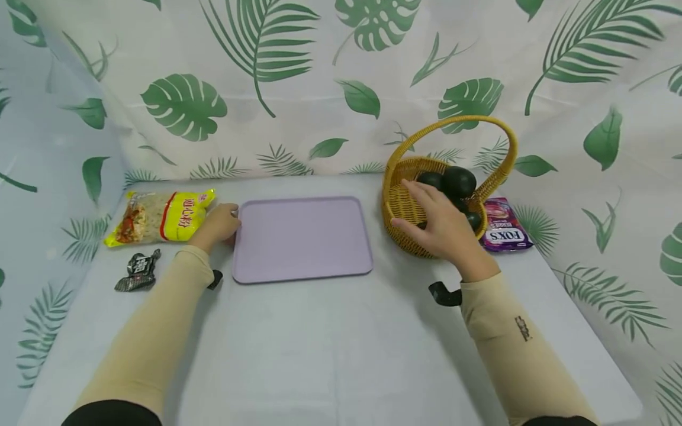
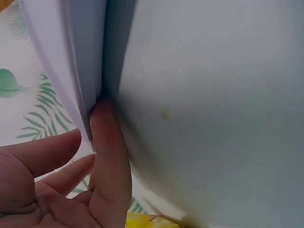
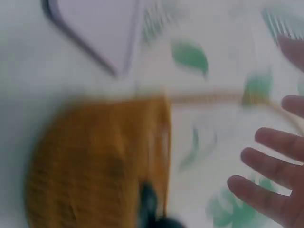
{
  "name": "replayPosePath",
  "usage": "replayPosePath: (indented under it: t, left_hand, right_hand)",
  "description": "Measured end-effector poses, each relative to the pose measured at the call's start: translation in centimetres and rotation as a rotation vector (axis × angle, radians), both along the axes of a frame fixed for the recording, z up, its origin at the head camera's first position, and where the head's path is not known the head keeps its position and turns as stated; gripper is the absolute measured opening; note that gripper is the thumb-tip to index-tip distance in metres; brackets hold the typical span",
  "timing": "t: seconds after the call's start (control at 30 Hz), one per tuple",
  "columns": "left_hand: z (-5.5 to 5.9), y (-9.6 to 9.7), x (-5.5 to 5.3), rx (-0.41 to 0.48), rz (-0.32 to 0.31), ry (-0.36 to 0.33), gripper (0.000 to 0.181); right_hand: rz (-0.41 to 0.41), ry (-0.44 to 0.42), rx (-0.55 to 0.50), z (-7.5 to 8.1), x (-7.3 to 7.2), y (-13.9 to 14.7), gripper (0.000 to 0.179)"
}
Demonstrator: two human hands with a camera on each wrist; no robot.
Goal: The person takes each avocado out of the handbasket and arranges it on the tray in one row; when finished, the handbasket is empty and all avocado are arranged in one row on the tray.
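The lilac tray (image 1: 303,239) lies flat at the middle of the table. My left hand (image 1: 219,223) is at its left edge, and in the left wrist view the fingers (image 2: 110,161) and thumb pinch the tray rim (image 2: 88,71), one finger tucked beneath it. Over the yellow wicker basket (image 1: 406,204) hovers my right hand (image 1: 444,228), fingers spread, holding nothing. Several dark avocados (image 1: 459,181) sit inside the basket, partly hidden by that hand. The right wrist view is blurred but shows the basket (image 3: 85,166) and the spread right hand (image 3: 280,166) apart from it.
A yellow noodle bag (image 1: 165,218) lies left of the tray, with a small black packet (image 1: 140,271) in front of it. A purple Fox's candy bag (image 1: 503,228) lies right of the basket. The basket's tall handle (image 1: 453,118) arches up near the leaf-patterned backdrop.
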State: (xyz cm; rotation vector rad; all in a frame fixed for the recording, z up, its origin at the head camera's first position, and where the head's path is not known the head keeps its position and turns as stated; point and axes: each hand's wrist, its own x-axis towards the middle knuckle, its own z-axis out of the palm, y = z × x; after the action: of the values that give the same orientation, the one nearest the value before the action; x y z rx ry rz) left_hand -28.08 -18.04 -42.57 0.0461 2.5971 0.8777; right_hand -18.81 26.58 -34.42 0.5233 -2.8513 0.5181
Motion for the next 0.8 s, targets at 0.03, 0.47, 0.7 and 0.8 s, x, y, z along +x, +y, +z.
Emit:
replayPosePath:
  t: [0.03, 0.47, 0.7, 0.8]
  left_hand:
    - [0.0, -0.2, -0.1, 0.011, 0.008, -0.013, 0.058]
    - [0.0, -1.1, -0.4, 0.064, 0.048, -0.094, 0.061]
    - [-0.7, -0.6, -1.2, 0.102, 0.049, -0.092, 0.062]
    - [-0.6, -0.5, -1.3, 0.102, 0.046, -0.080, 0.062]
  right_hand:
    - [-0.034, -0.014, -0.005, 0.4, -0.4, 0.9, 0.075]
    - [-0.268, -0.282, 0.223, 0.0, -8.9, 9.2, 0.077]
    - [-0.267, -0.438, 0.326, 0.3, -11.1, 10.2, 0.078]
    - [-0.277, -0.467, 0.334, 0.2, -11.5, 10.0, 0.073]
